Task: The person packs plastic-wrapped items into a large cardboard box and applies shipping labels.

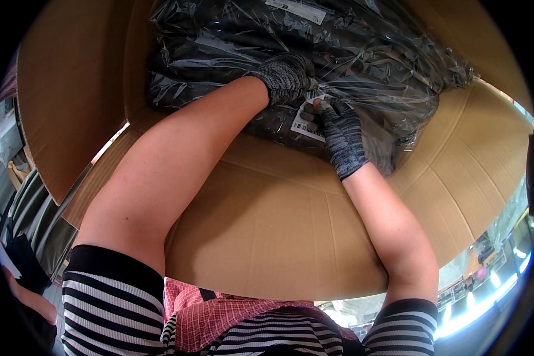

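Observation:
A large clear plastic bag (385,65) wraps dark, soft-looking contents inside an open cardboard box (261,225). My left hand (286,78), in a grey knitted glove with bare fingertips, is closed on a gathered fold of the film. Just right of it and nearer me, my right hand (343,135) wears a matching glove. Its fingers are bent in a pinch at the plastic, beside a white barcode label (308,123). The right fingers partly cover that label. Another white label (296,10) lies at the far side of the bag.
A tall cardboard flap (74,89) stands on the left, and a bent flap (469,154) spreads to the right. Another person's arm (34,299) shows at the lower left, near stacked grey material (38,213). Bright lights (486,302) shine at the lower right.

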Motion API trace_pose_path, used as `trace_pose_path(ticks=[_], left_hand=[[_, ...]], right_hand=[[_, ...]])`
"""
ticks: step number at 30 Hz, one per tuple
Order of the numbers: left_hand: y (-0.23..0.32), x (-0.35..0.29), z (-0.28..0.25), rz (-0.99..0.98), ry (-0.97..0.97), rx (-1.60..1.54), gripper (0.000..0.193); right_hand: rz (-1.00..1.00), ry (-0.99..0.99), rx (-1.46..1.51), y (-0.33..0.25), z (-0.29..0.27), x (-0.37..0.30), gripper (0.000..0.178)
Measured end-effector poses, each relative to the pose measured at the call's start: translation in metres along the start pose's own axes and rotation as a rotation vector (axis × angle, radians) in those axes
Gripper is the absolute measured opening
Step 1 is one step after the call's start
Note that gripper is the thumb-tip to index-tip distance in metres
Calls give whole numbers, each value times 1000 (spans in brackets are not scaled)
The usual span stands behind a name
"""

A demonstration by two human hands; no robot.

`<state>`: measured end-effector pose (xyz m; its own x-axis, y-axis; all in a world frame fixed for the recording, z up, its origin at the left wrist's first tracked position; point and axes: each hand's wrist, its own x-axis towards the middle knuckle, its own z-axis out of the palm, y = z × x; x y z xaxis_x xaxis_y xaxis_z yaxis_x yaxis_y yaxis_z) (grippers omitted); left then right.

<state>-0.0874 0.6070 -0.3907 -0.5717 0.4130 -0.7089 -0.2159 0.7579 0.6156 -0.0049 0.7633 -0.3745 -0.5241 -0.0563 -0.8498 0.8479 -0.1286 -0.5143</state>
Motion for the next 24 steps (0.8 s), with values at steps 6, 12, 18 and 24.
trace_pose_path(ticks=[6, 12, 18, 24], left_hand=[[-5, 4, 4, 50, 35, 26, 31], [-7, 5, 6, 35, 47, -27, 30], [-6, 5, 5, 15, 28, -38, 30], [-13, 9, 5, 92, 36, -19, 29]], right_hand=[[-55, 6, -113, 7, -6, 3, 18], [-38, -28, -86, 0, -3, -6, 19], [-37, -42, -30, 1, -3, -6, 17], [-34, -10, 17, 14, -12, -6, 25]])
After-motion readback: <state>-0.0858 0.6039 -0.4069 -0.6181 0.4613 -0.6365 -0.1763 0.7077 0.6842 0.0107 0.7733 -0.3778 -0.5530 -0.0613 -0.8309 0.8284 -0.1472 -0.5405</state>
